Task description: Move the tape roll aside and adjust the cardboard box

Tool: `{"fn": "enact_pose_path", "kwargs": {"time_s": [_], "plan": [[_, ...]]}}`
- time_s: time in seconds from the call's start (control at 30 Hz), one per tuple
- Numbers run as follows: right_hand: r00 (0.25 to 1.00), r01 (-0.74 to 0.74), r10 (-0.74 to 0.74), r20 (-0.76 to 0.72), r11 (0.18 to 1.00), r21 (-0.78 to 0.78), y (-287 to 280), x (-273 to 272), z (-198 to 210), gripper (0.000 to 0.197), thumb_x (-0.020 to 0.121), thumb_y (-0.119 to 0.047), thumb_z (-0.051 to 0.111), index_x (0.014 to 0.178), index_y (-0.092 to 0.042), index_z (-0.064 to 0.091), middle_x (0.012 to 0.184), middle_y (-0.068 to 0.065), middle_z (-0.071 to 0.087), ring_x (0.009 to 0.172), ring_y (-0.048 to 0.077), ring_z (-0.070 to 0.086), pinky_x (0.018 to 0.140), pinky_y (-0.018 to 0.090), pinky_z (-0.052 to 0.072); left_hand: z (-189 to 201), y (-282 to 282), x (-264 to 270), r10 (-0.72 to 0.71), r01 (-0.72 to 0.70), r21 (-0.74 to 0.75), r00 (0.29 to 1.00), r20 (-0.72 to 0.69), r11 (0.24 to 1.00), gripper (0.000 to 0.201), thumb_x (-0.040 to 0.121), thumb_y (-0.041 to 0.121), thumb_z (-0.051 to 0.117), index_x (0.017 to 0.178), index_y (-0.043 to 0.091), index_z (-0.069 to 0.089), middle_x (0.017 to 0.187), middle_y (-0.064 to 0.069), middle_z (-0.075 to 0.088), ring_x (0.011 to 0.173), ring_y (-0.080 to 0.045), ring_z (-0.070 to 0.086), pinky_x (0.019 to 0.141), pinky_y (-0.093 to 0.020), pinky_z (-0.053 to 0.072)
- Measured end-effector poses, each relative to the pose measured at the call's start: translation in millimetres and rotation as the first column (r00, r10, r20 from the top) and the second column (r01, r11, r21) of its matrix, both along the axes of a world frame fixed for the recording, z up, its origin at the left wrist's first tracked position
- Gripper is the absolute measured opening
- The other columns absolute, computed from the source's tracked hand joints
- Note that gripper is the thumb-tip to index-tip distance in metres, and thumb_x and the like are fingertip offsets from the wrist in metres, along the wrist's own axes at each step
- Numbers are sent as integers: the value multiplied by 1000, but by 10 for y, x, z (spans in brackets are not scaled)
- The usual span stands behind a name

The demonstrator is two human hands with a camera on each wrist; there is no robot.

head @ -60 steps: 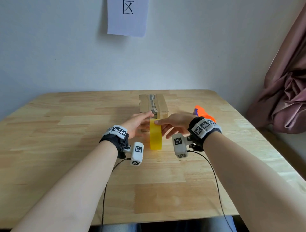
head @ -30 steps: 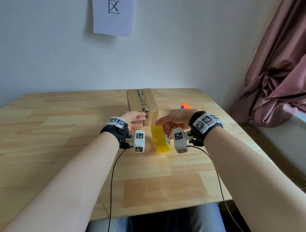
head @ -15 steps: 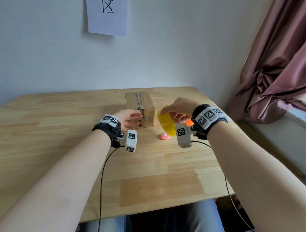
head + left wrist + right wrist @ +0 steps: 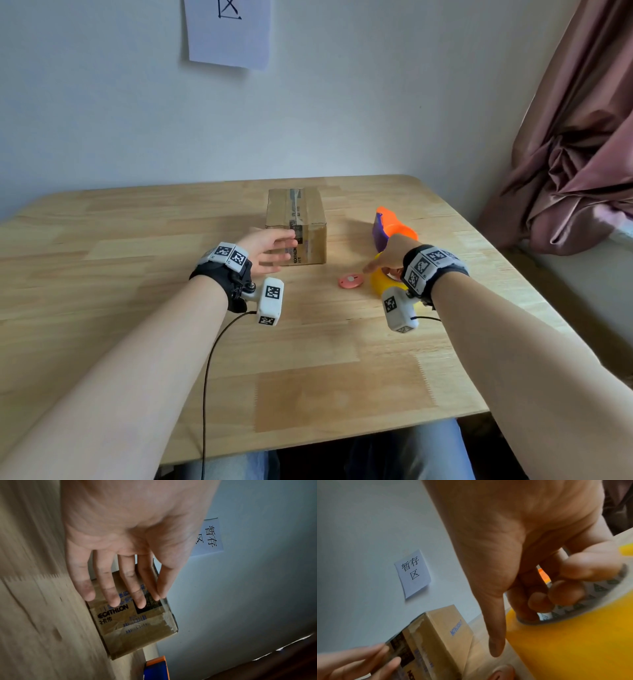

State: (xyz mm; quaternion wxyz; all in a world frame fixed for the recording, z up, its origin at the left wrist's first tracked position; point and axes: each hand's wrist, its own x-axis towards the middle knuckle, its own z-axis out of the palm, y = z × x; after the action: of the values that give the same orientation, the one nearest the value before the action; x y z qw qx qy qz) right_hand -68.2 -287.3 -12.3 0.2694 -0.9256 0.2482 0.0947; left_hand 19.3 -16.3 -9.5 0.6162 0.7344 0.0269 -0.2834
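Note:
A taped cardboard box (image 4: pixel 296 224) stands in the middle of the wooden table (image 4: pixel 137 260). My left hand (image 4: pixel 274 251) is flat with straight fingers (image 4: pixel 109 588) against the box's printed front face (image 4: pixel 137 626); whether they touch it I cannot tell. Right of the box, my right hand (image 4: pixel 388 255) holds a yellow tape roll (image 4: pixel 382 286) low over the table. Its fingers (image 4: pixel 565 591) are curled into the roll's core, and the thumb lies straight outside the roll (image 4: pixel 573 649). The box (image 4: pixel 440 632) and my left hand (image 4: pixel 359 662) show at the lower left of the right wrist view.
A small pink disc (image 4: pixel 350 281) lies on the table just left of the tape roll. An orange and purple object (image 4: pixel 390 228) lies behind my right hand. A paper note (image 4: pixel 227 32) hangs on the wall. A pink curtain (image 4: pixel 575 137) hangs beyond the table's right edge.
My right hand carried the yellow tape roll from in front of the box rightward and down near the table. The left hand stayed at the box front, fingers straightened. The pink disc came into view.

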Motion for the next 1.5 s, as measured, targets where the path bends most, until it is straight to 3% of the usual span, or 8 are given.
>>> {"fn": "enact_pose_path", "kwargs": {"time_s": [0.23,0.33,0.47,0.63,0.83,1.0,1.2,1.5], "plan": [[961,-83,98,257,994,-68,312,331,317,38,91,-46,69,76,-12,72,73,5,74,58,21,63,58,29,55,-85,-5,39,40,-39,-14,997,68,999,35,86,38,80,116,20,74,103,4,82,92,-20,73,93,-43,58],[840,-266,239,488,964,-15,561,432,378,34,101,-43,60,104,-16,80,104,-3,76,86,15,65,74,28,49,-166,-21,59,82,-79,-28,990,115,996,40,82,36,85,114,13,75,99,-1,83,86,-22,74,91,-44,59],[729,-518,441,523,855,2,839,630,298,35,103,-35,59,129,-16,74,141,-3,65,128,13,61,109,31,47,-243,-31,43,122,-115,-63,983,137,991,33,81,35,86,106,14,76,96,0,83,86,-21,75,89,-41,58],[732,-528,456,506,849,0,868,887,-4,39,102,-46,58,132,-25,72,145,-10,62,146,13,42,119,39,36,-353,-36,21,172,-149,-131,967,186,980,24,84,32,84,102,17,79,95,-1,83,89,-21,77,94,-46,58],[696,-514,333,636,850,116,831,1017,-159,43,81,-53,80,111,-23,82,127,-5,74,132,15,58,114,42,45,-448,-81,-4,222,-187,-173,952,210,967,20,86,33,82,101,21,80,95,0,83,87,-17,75,94,-43,58],[693,-507,353,628,859,77,715,1158,-369,58,58,-89,70,98,-48,78,101,-37,68,124,15,61,106,41,51,-473,-79,-5,225,-189,-189,955,195,964,18,87,33,82,102,22,80,96,0,83,86,-17,75,93,-43,59],[654,-444,376,657,893,-69,843,1003,-244,42,77,-51,82,113,-29,81,129,-19,70,123,10,45,98,28,44,-442,-68,-21,194,-174,-228,979,68,958,19,86,31,82,101,20,80,101,-3,82,92,-24,72,87,-39,56],[663,-411,377,647,905,-106,843,1031,-361,54,70,-48,88,120,-33,77,132,-13,69,126,9,46,102,35,48,-431,59,-33,114,-140,-222,985,-129,965,58,86,50,75,121,5,71,117,-11,78,93,-22,71,83,-32,61]]}}
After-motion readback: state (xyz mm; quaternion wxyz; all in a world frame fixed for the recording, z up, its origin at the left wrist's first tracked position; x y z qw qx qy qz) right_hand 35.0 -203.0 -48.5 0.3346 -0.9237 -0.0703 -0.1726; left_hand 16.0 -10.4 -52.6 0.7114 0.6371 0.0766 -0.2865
